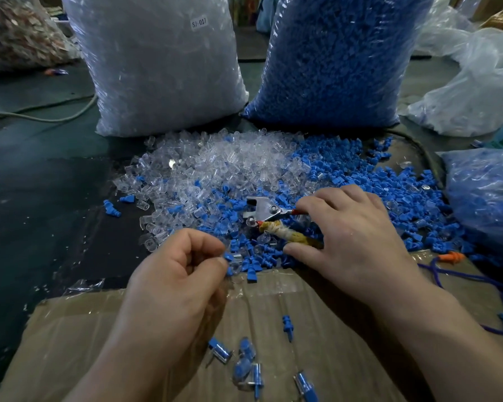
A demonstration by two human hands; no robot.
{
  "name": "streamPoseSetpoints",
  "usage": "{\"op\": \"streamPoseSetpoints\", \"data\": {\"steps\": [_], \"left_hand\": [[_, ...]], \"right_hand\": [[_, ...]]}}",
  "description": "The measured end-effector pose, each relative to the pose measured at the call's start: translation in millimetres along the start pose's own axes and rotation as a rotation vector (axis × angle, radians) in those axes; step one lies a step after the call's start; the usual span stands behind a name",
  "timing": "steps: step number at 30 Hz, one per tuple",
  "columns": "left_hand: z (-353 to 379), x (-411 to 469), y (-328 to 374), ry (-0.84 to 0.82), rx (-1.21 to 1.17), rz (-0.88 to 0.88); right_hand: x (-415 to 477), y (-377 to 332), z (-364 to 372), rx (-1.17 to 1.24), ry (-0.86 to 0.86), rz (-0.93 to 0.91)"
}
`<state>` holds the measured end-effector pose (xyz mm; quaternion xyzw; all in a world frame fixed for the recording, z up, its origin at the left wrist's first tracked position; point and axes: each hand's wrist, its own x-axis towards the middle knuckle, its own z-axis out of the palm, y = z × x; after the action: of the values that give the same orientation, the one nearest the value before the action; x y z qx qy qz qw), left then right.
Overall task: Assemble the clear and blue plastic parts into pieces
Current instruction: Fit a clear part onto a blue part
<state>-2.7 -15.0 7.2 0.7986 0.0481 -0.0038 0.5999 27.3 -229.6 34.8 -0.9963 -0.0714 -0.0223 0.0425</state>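
Note:
A heap of loose clear plastic parts (215, 163) lies mid-table, merging on its right into a spread of loose blue parts (369, 181). My left hand (174, 265) is curled near the heap's front edge, its fingertips pinched on a small blue and clear piece (232, 261). My right hand (352, 227) rests on the pile, fingers closed around the cloth-wrapped handles of metal pliers (266, 211), whose jaws point left. Several joined blue-in-clear pieces (246, 361) lie on the cardboard sheet (99, 329) in front of me.
Two tall plastic sacks stand behind the heap: clear parts (160, 62) on the left, blue parts (337, 56) on the right. A smaller bag of blue parts (485, 195) sits at the right edge. A cable (41, 117) runs at the left, and an orange earplug on blue cord (450, 256) lies at the right.

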Motion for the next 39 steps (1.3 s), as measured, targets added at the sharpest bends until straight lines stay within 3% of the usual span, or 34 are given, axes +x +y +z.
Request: {"op": "streamPoseSetpoints", "data": {"steps": [5,8,12,16,21,24,27,29,31,33,35,39], "left_hand": [[5.2,-6.8,1.2,0.027,0.098,0.059],[7.3,-11.3,3.2,0.028,0.133,0.156],[5.1,-15.3,9.0,0.009,0.165,0.296],[-1.3,-13.4,12.3,-0.001,0.017,0.226],[-8.3,-7.3,6.7,-0.205,-0.012,0.107],[-10.0,-7.8,5.3,-0.209,-0.003,0.236],[-9.8,-10.2,6.6,-0.204,0.05,0.437],[-11.5,-11.6,9.4,-0.237,0.07,0.498],[-19.9,-8.6,11.0,-0.251,0.169,0.491],[-31.2,-3.6,11.8,-0.258,0.347,0.436],[-37.3,-0.9,10.0,-0.315,0.499,0.403],[-30.5,-2.9,8.3,-0.471,0.668,0.445]], "right_hand": [[-17.5,-23.2,-3.1,0.146,0.226,-0.153],[-24.1,-38.6,-0.3,0.162,0.203,-0.329],[-24.6,-40.6,0.6,0.191,0.198,-0.372],[-26.5,-39.2,1.7,0.248,0.241,-0.403],[-32.4,-47.4,-3.5,0.335,0.227,-0.474],[-36.8,-52.3,-6.2,0.597,0.058,-0.281],[-38.7,-55.1,-13.1,1.396,-0.42,0.098],[-38.0,-50.9,-18.3,1.551,-0.575,0.166],[-34.6,-44.8,-17.0,1.289,-0.507,0.116],[-33.3,-40.4,-14.5,0.768,-0.321,-0.016],[-33.8,-38.3,-12.2,0.401,-0.222,-0.103],[-35.1,-42.3,-9.9,0.237,-0.258,-0.163]]}}
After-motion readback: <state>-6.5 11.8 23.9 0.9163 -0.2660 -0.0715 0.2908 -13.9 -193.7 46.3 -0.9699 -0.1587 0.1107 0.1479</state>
